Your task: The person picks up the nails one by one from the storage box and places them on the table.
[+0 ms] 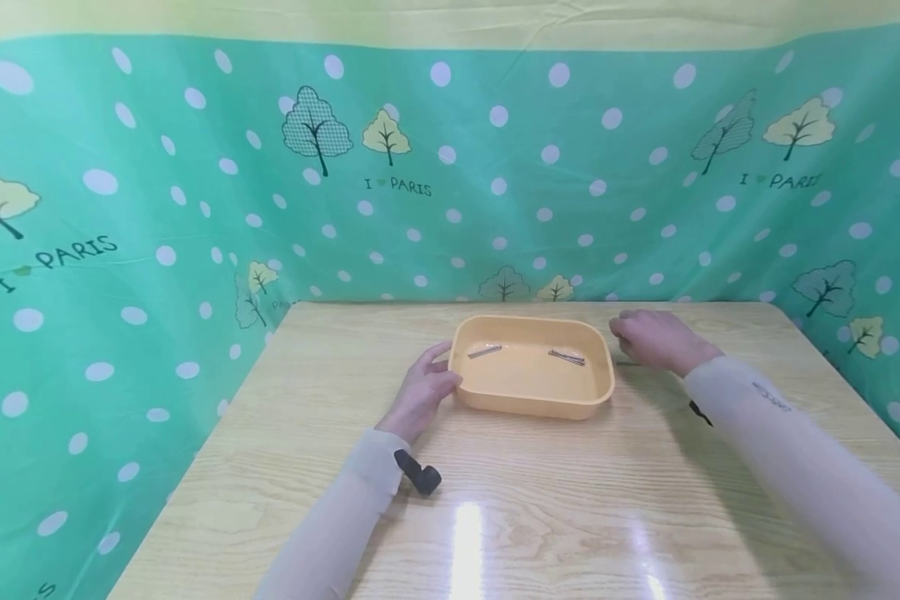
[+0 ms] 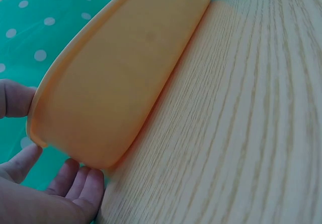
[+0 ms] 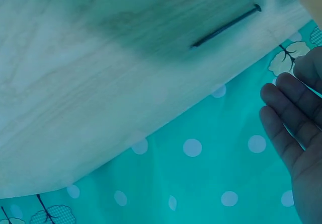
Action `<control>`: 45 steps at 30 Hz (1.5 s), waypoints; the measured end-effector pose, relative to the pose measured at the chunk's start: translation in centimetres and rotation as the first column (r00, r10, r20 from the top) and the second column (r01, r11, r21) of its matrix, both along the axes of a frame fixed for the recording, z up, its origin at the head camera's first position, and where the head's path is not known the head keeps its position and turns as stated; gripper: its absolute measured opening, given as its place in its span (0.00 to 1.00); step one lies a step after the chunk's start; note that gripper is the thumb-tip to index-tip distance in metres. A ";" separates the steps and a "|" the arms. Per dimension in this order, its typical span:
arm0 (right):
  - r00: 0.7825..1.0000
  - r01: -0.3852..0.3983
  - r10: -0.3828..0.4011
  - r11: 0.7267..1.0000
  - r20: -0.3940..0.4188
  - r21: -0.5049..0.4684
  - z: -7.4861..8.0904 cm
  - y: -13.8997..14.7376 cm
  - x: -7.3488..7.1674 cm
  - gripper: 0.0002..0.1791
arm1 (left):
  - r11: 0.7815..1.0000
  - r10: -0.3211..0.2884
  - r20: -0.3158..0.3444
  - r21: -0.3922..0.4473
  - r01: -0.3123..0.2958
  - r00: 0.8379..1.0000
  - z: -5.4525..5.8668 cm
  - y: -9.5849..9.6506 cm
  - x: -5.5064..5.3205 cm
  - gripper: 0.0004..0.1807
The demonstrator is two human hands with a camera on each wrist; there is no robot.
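Observation:
An orange plastic tray (image 1: 532, 404) sits on the wooden table with several thin metal nails (image 1: 567, 358) lying inside in two groups. My left hand (image 1: 423, 387) grips its left end, the thumb at the near corner. In the left wrist view the fingertips (image 2: 90, 189) rest against the tray's outer wall (image 2: 115, 78). To the right of the tray, my right hand (image 1: 660, 340) hovers over the table with loosely bent fingers, and nothing shows in it. Close below this hand, a single dark nail (image 3: 226, 26) lies on the table, partly covered by the hand in the head view.
The light wooden table (image 1: 307, 475) ends at a green dotted curtain (image 1: 495, 208) behind it and at both sides. A black wrist camera mount (image 1: 418, 473) sticks out from the left sleeve.

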State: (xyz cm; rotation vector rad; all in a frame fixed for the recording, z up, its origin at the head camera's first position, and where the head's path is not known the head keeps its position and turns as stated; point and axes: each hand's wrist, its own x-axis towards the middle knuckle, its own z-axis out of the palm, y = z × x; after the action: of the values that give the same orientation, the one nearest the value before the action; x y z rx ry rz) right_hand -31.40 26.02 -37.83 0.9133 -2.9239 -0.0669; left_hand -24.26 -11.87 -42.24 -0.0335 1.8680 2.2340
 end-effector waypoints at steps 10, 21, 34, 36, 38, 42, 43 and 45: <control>0.999 -0.034 0.033 0.999 -0.021 -0.007 1.0 -1.7 -0.6 0.04 | 0.998 0.062 -0.017 -0.012 -0.063 0.998 -0.5 0.1 0.1 0.41; 0.996 -0.063 0.063 0.998 -0.059 -0.003 1.7 -3.5 -1.1 0.07 | 0.998 0.062 -0.033 0.003 -0.062 0.998 -0.8 -0.3 0.0 0.42; 0.996 -0.083 0.082 0.996 -0.036 -0.022 2.9 -6.0 -1.2 0.08 | 0.998 0.064 -0.036 0.002 -0.064 0.997 -0.8 -0.1 0.0 0.41; 0.996 -0.083 0.082 0.996 -0.038 -0.029 3.1 -6.4 -1.3 0.08 | 0.998 0.060 -0.035 0.006 -0.060 0.998 -0.8 0.0 -0.1 0.41; 0.996 -0.080 0.078 0.996 -0.038 -0.034 3.3 -6.9 -1.3 0.09 | 0.998 0.054 -0.034 0.014 -0.053 0.998 -0.8 0.0 -0.2 0.42; 0.994 -0.098 0.096 0.995 -0.045 -0.037 3.7 -7.8 -1.4 0.09 | 0.999 0.052 -0.028 0.017 -0.052 0.998 -0.8 0.1 -0.2 0.42; 0.994 -0.103 0.101 0.994 -0.048 -0.036 3.7 -8.1 -1.4 0.10 | 0.999 0.053 -0.028 0.015 -0.052 0.998 -0.8 0.1 -0.2 0.42; 0.992 -0.116 0.114 0.993 -0.050 -0.025 3.7 -8.6 -1.4 0.10 | 0.999 0.053 -0.027 0.013 -0.053 0.998 -0.8 0.1 -0.2 0.41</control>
State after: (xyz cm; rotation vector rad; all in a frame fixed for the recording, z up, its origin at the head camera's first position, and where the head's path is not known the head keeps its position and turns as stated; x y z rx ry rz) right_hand -32.80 17.44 -34.13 1.0581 -2.8140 -0.0402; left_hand -24.46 -11.76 -43.02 -0.0518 1.8887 2.2921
